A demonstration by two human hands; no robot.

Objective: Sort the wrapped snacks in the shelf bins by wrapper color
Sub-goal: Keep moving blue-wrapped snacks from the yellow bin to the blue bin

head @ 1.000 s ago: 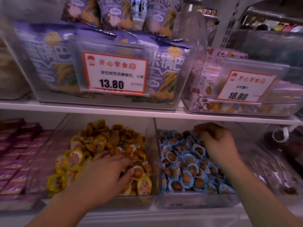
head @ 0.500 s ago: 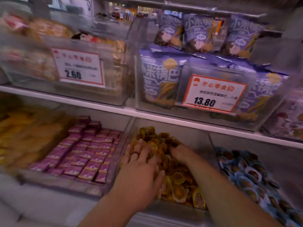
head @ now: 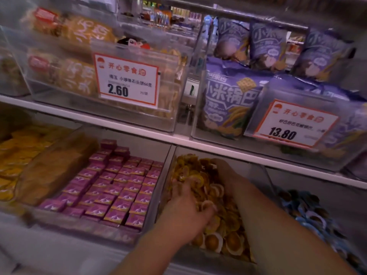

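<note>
A clear bin (head: 200,258) on the lower shelf holds a heap of yellow-wrapped snacks (head: 220,238). My left hand (head: 186,211) lies on the heap with its fingers spread and the tips sunk among the wrappers. My right hand (head: 225,171) reaches to the back of the same bin, knuckles up, its fingers hidden in the pile. I cannot tell whether it holds anything. To the right, a bin of blue-wrapped snacks (head: 309,217) is partly covered by my right forearm.
Left of the yellow bin sits a bin of purple boxes (head: 119,187), then orange packs (head: 17,155). The shelf above (head: 178,140) carries bins with price tags 2.60 (head: 127,80) and 13.80 (head: 294,124) and purple bags (head: 228,100).
My right hand left the blue bin and moved into the back of the yellow bin. The view swung left, bringing the purple boxes and orange packs into sight. My left hand stayed on the yellow heap.
</note>
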